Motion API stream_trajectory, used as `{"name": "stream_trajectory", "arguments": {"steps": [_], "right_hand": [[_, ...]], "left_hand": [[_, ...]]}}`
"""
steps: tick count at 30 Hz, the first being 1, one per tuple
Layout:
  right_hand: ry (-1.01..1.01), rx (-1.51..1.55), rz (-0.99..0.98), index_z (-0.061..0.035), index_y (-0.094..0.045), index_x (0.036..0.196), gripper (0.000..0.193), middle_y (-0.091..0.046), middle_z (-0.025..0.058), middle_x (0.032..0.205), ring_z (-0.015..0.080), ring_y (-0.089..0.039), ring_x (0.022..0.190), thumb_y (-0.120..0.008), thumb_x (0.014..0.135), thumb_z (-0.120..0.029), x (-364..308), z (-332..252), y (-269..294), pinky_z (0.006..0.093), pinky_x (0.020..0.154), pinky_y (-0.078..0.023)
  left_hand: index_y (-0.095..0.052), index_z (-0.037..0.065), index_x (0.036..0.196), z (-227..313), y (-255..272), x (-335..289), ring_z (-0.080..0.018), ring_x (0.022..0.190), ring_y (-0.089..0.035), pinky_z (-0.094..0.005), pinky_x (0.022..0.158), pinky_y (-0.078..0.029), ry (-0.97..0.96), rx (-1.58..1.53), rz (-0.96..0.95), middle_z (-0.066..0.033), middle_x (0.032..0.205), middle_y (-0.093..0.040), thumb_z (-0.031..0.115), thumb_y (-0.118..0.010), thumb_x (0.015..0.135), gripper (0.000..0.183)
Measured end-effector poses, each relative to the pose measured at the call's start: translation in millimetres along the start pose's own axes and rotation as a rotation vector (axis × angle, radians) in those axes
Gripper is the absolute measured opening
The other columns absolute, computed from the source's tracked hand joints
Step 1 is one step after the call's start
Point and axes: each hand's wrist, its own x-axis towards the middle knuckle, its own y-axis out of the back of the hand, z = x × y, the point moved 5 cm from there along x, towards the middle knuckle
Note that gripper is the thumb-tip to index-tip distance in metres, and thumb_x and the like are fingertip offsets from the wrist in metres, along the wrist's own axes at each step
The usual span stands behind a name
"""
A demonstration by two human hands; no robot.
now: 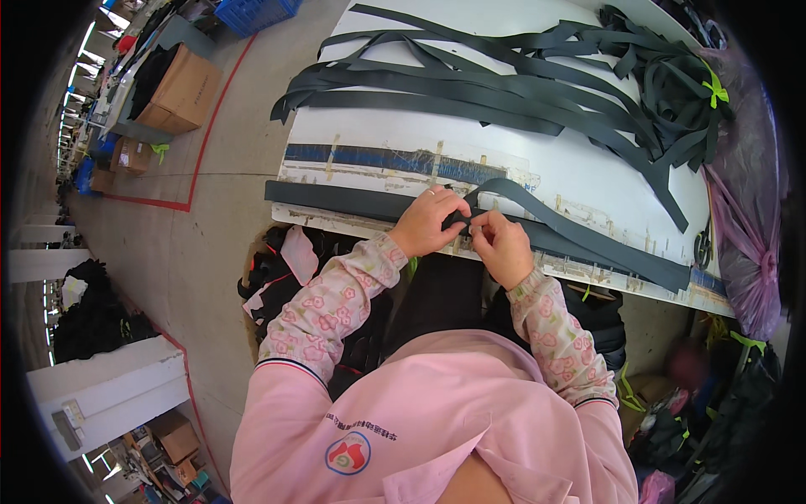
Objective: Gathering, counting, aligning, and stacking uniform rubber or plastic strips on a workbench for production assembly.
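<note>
I am pinching a dark strap [562, 223] between the closed fingertips of my left hand [430, 220] and right hand [502, 248] at the six-o'clock edge of the table [579, 174], its length running toward four o'clock, apparently adjusting it, the next move likely needing a steady grip.

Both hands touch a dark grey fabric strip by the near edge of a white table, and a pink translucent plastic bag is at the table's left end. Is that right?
No: the head view shows the pink bag at the right end of the white table, not left. The left hand and right hand do touch the dark grey strip by the table's near edge.
</note>
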Motion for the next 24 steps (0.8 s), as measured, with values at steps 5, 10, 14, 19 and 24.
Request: {"name": "stream_trajectory", "arguments": {"steps": [5,10,14,19,24], "right_hand": [[0.014,0.057,-0.028,-0.0031,-0.068,0.095,0.012,-0.067,0.0123,0.069,0.0254,-0.066,0.06,-0.066,0.086,-0.011,-3.6,10.8,1.7,0.0352,0.058,-0.052],[-0.239,0.288,0.088,0.0017,-0.065,0.096,0.008,-0.065,0.0037,0.069,0.007,-0.058,0.062,-0.063,0.091,-0.004,-29.0,62.1,92.0,0.024,0.058,-0.048],[-0.223,0.245,0.146,0.0014,-0.064,0.095,0.007,-0.063,0.0013,0.069,0.0058,-0.057,0.063,-0.063,0.092,-0.005,-59.5,105.8,154.3,0.0239,0.059,-0.047],[-0.182,0.077,0.133,0.0002,-0.064,0.093,0.007,-0.061,0.0031,0.067,0.0084,-0.057,0.06,-0.066,0.09,-0.006,-69.1,94.2,155.5,0.0264,0.058,-0.047],[-0.099,-0.019,0.139,-0.0021,-0.064,0.09,0.005,-0.065,0.0095,0.068,0.0208,-0.061,0.058,-0.065,0.086,-0.005,-69.5,89.9,152.4,0.0318,0.057,-0.048]], "left_hand": [[-0.062,0.009,0.095,1.6,-5.6,2.4,-0.0309,0.094,-0.057,-0.0407,0.084,-0.047,-0.002,-0.004,-0.011,-0.0072,0.093,-0.062,0.007,-0.072,0.077,0.021],[-0.063,0.009,0.094,1.0,-5.2,2.8,-0.0311,0.094,-0.059,-0.0408,0.085,-0.048,0.021,0.019,-0.011,-0.0078,0.093,-0.064,0.008,-0.073,0.077,0.02],[-0.065,0.008,0.095,0.0,-0.9,2.7,-0.0299,0.094,-0.06,-0.039,0.084,-0.049,0.023,0.035,-0.024,-0.0068,0.094,-0.065,0.013,-0.079,0.077,0.023],[-0.065,0.008,0.095,1.4,0.6,3.4,-0.029,0.091,-0.059,-0.0373,0.082,-0.048,0.09,0.022,-0.074,-0.0067,0.093,-0.064,0.018,-0.084,0.074,0.03],[-0.066,0.008,0.095,4.6,-2.9,5.5,-0.0252,0.086,-0.058,-0.0344,0.076,-0.049,0.105,0.038,-0.096,-0.0064,0.091,-0.063,0.017,-0.086,0.072,0.031]]}}
